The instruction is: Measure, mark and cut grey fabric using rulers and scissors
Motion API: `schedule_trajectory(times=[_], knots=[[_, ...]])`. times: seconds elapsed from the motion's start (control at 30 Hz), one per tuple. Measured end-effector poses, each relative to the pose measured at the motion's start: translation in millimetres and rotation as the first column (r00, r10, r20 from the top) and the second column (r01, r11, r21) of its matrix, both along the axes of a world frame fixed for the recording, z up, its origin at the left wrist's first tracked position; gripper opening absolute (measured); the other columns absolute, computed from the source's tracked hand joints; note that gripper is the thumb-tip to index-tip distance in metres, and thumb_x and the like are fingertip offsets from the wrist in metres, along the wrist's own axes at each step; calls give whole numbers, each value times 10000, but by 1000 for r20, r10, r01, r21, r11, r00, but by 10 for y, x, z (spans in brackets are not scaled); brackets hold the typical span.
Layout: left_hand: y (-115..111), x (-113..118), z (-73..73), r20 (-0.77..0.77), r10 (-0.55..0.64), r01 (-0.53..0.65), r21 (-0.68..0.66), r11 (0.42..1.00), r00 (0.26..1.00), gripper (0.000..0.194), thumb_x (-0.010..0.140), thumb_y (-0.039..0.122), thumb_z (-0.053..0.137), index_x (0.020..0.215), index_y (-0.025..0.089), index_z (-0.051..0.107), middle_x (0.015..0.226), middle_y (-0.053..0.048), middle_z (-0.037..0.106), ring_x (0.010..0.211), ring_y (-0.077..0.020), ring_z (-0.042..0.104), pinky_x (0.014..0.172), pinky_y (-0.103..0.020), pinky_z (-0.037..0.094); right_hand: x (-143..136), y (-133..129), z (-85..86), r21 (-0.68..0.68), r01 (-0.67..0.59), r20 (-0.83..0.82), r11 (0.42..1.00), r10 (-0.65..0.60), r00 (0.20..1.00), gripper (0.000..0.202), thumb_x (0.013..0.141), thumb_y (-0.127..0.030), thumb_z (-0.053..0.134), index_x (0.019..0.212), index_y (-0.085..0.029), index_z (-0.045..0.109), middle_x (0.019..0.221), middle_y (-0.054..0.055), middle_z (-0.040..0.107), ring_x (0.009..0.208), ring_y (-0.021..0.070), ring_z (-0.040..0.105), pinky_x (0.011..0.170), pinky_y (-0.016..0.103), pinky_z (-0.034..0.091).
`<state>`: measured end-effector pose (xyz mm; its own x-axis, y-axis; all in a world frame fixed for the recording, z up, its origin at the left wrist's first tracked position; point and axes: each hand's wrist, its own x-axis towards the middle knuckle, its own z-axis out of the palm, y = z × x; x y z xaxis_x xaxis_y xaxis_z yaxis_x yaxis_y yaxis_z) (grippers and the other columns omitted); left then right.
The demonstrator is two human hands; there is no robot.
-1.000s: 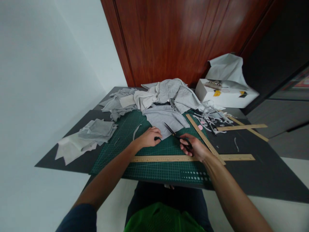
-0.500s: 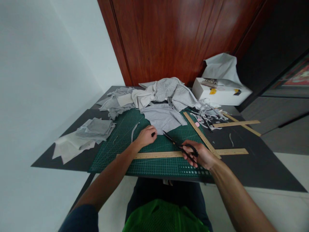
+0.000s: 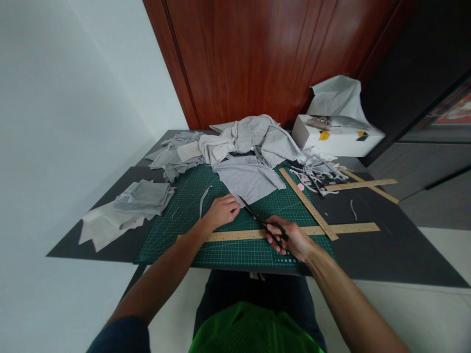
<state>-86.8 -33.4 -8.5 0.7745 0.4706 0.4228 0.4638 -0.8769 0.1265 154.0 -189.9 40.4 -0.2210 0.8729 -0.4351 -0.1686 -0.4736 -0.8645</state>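
A grey piece of cloth (image 3: 250, 177) lies flat on the green cutting mat (image 3: 184, 211). My left hand (image 3: 222, 211) is closed at the cloth's near corner, its fingers pinched together on the edge. Black scissors (image 3: 255, 216) are in my right hand (image 3: 285, 237), fingers through and around the handles. The blades point away to the left, and their tip lies over the cloth's near edge, close to my left fingertips. A wooden ruler (image 3: 239, 235) lies across the mat just below both hands.
Heaped grey cloth (image 3: 253, 135) lies at the back, folded pieces (image 3: 145, 196) at the left. Another ruler (image 3: 307, 203) slants at the right, near tangled strips (image 3: 312, 171) and crossed rulers (image 3: 362, 185). A white box (image 3: 338, 139) stands back right. A thin strip (image 3: 203, 201) lies beside my left hand.
My right hand has moved left with the scissors, bringing the tip over the cloth's near edge. My left hand has turned slightly and its fingers have come to the cloth's corner.
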Motion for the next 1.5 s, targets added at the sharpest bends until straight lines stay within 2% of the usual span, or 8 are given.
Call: schedule_trajectory(times=[0.17, 0.33, 0.43, 0.87, 1.5], knots=[[-32, 14, -20, 19, -6, 5, 62, 998, 1000, 307, 986, 140, 534, 751, 222, 714, 794, -48, 695, 823, -190, 634, 760, -319, 516, -53, -5, -65, 7, 28, -1, 1000, -28, 1000, 522, 730, -599, 780, 1003, -240, 518, 666, -64, 592, 449, 97, 476, 377, 209, 256], [-21, 25, -38, 124, -92, 65, 210, 976, 988, 280, 934, 88, 574, 694, 204, 662, 705, -19, 640, 727, -166, 586, 666, -295, 469, -61, 7, -16, -6, 37, 16, 999, -37, 999, 552, 699, -621, 786, 990, -239, 514, 648, -70, 575, 436, 86, 435, 381, 203, 203], [-29, 30, -27, 145, -111, 72, 251, 965, 983, 278, 929, 82, 588, 684, 200, 647, 694, -13, 633, 715, -160, 577, 655, -289, 459, -68, 19, 16, -13, 43, 25, 999, -43, 999, 564, 672, -624, 793, 972, -236, 516, 643, -69, 572, 426, 78, 422, 376, 202, 187], [-28, 40, -21, 162, -123, 76, 267, 961, 979, 280, 933, 93, 591, 681, 203, 645, 689, -10, 646, 702, -162, 577, 646, -293, 461, -87, 14, 24, -46, 101, 37, 994, -99, 994, 542, 656, -570, 785, 988, -232, 522, 619, -79, 555, 409, 61, 378, 371, 191, 143], [-40, 42, -5, 155, -130, 85, 272, 959, 979, 287, 940, 96, 585, 681, 204, 645, 660, -3, 635, 672, -156, 586, 624, -288, 451, -87, 28, 15, -37, 111, 109, 993, -107, 988, 550, 599, -501, 789, 1008, -210, 565, 604, -81, 547, 392, 58, 374, 349, 189, 136]])
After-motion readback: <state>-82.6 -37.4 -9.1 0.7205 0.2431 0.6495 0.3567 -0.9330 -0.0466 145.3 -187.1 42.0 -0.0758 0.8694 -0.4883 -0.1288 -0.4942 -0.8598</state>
